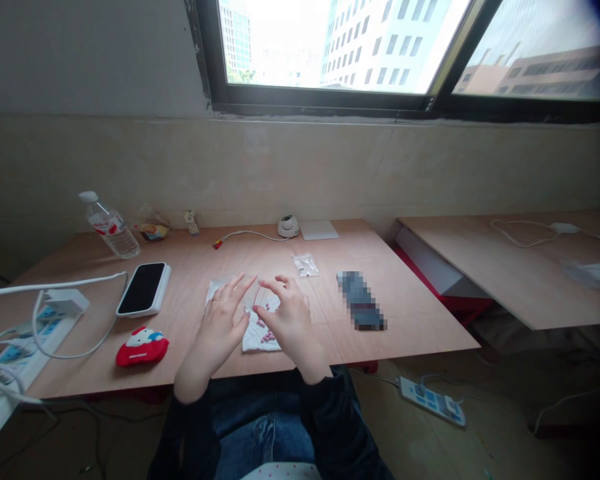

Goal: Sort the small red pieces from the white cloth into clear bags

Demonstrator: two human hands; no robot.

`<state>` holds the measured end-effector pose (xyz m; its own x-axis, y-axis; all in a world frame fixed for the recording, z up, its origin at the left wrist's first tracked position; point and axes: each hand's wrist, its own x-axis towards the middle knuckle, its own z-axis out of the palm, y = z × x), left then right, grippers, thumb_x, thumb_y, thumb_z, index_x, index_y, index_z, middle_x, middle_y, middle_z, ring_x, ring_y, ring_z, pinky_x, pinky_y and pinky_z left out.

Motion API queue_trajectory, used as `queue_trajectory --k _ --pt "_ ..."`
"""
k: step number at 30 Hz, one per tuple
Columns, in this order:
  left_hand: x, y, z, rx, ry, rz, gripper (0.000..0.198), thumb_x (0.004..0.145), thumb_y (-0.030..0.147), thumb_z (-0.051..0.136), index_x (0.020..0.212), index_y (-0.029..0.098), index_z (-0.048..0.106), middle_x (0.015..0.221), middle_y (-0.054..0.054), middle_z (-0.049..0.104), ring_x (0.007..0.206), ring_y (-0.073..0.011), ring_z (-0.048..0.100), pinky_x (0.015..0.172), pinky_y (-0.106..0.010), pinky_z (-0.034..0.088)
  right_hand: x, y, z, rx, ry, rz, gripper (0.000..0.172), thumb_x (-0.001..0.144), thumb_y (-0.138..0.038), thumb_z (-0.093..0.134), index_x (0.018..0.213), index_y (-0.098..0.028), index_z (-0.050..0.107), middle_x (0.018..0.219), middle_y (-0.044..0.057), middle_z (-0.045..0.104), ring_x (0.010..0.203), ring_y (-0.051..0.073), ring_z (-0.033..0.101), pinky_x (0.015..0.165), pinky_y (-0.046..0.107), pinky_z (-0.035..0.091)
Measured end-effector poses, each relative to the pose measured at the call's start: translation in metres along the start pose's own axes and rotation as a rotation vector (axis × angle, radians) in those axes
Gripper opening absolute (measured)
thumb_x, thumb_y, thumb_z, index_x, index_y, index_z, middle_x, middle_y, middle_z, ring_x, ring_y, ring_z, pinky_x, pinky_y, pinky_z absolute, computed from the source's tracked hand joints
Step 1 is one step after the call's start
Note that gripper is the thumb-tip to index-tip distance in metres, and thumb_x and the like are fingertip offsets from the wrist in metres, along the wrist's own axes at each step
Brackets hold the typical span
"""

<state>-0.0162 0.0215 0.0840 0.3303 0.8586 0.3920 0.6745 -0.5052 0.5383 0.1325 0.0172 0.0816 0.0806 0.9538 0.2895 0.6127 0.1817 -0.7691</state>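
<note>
My left hand [223, 320] hovers above the table with its fingers stretched out and the thumb apart; a thin ring is on one finger. Facing it, my right hand [291, 323] has its index finger and thumb spread apart. A faint thin line, perhaps a cord, shows between the fingertips; how it is held I cannot make out. Below the hands lies a white cloth or paper [253, 340] with several small pink and purplish beads [269, 337], partly hidden by my right hand. A clear plastic bag [215, 288] shows behind my left hand.
A small clear packet [305, 265] and a blurred-out dark object [361, 301] lie to the right. On the left are a phone [144, 289], a red pouch [142, 347], a power strip [27, 360] and a bottle [111, 227]. A dome camera [288, 227] sits at the back.
</note>
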Motion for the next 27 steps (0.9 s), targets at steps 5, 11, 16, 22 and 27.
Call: queue_trajectory --k 5,11,16,22,27 --pt "0.0 -0.003 0.009 -0.038 -0.089 0.013 0.059 0.078 0.018 0.053 0.134 0.026 0.04 0.141 -0.007 0.042 0.131 -0.0227 0.036 0.109 -0.044 0.028 0.002 0.007 0.0 0.04 -0.088 -0.034 0.039 0.066 -0.023 0.071 0.104 -0.027 0.064 0.113 0.006 0.056 0.111 0.025 0.051 0.091 0.042 0.038" --pt "0.003 0.001 0.007 -0.09 -0.085 -0.049 0.051 0.077 0.018 0.054 0.127 0.023 0.048 0.13 -0.007 0.055 0.119 -0.0224 0.051 0.102 -0.041 0.037 0.001 0.006 -0.006 0.102 -0.1 -0.068 0.03 0.067 -0.025 0.071 0.097 -0.025 0.067 0.105 0.004 0.06 0.102 0.023 0.055 0.089 0.039 0.039" --pt "0.004 0.0 0.007 -0.071 -0.078 -0.078 0.054 0.074 0.027 0.063 0.126 0.02 0.05 0.128 -0.01 0.056 0.117 -0.0262 0.052 0.101 -0.044 0.037 0.002 0.006 -0.008 0.119 -0.129 -0.063 0.024 0.072 -0.021 0.066 0.095 -0.024 0.068 0.101 0.004 0.064 0.097 0.021 0.058 0.089 0.037 0.039" --pt "0.005 0.007 0.006 -0.091 -0.11 -0.049 0.046 0.072 0.026 0.066 0.117 0.023 0.056 0.122 -0.007 0.06 0.114 -0.0255 0.054 0.1 -0.043 0.038 0.002 0.011 -0.009 0.194 -0.185 -0.07 0.012 0.073 -0.017 0.063 0.082 -0.022 0.069 0.09 0.002 0.068 0.089 0.019 0.06 0.083 0.033 0.042" --pt "0.003 0.007 0.005 -0.116 -0.167 -0.039 0.058 0.067 0.029 0.071 0.122 0.026 0.053 0.126 -0.006 0.057 0.117 -0.0273 0.051 0.101 -0.045 0.036 0.002 0.016 -0.016 0.226 -0.201 -0.057 0.018 0.065 -0.02 0.072 0.082 -0.022 0.068 0.092 0.003 0.066 0.091 0.02 0.059 0.083 0.033 0.043"
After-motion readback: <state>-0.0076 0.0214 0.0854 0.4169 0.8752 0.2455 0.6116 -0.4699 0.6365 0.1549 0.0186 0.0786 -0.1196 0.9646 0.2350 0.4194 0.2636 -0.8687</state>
